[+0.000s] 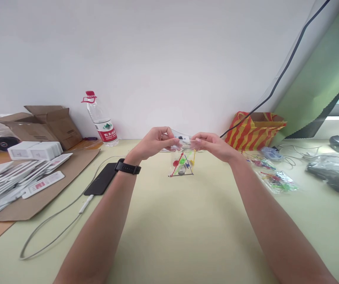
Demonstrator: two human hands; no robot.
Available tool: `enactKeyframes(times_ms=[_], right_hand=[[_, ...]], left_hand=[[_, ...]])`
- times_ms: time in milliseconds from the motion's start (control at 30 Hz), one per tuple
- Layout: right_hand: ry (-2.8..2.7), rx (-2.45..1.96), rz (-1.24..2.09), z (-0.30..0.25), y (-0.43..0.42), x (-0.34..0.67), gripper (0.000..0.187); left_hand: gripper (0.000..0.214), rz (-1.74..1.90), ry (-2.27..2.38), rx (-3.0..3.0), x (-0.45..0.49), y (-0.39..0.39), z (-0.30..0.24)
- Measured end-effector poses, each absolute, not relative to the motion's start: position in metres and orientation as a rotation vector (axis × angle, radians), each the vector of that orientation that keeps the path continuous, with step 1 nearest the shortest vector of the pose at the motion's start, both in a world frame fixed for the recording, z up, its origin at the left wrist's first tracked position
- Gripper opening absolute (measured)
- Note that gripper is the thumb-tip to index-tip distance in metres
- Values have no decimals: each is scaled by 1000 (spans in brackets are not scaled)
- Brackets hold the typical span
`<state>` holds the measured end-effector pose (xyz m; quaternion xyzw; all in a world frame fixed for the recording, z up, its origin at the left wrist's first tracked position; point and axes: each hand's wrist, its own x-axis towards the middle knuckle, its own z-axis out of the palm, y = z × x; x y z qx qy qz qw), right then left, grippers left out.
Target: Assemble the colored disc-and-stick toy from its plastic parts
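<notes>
Between my two hands hangs a small clear plastic bag (175, 159), held up above the table. Thin coloured plastic pieces in red, green, yellow, blue and black show through its lower part. My left hand (157, 142), with a black band on the wrist, pinches the bag's top edge on the left. On the right, my right hand (210, 144) pinches the same edge between thumb and fingers. Whether the bag's mouth is sealed I cannot tell.
Left stand a water bottle (103, 122), a cardboard box (51, 126), a charging phone (103, 179) and piled white cards (10, 179). Right are a red-yellow striped bag (252, 132), filled clear bags (278, 181) and a dark plastic-wrapped bundle (333, 173).
</notes>
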<state>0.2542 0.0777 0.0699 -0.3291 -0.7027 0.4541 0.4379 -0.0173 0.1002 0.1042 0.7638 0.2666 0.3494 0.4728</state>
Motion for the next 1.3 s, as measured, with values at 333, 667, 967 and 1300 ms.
enactKeyframes(times_ms=[333,667,967,1300], right_hand=[[-1738,-817,1102,67,79,242,42],[-1652,-812,1061,62,86,241,38],[-1583,-788,1026,60,90,242,31],[-1546,-794,1056,61,91,244,36]], left_hand=[[44,936,683,1836,-25,107,103],[42,1030,665,1800,3,111,79],[38,1121,676,1687,2,121,69],[41,1084,674,1684,-5,124,67]])
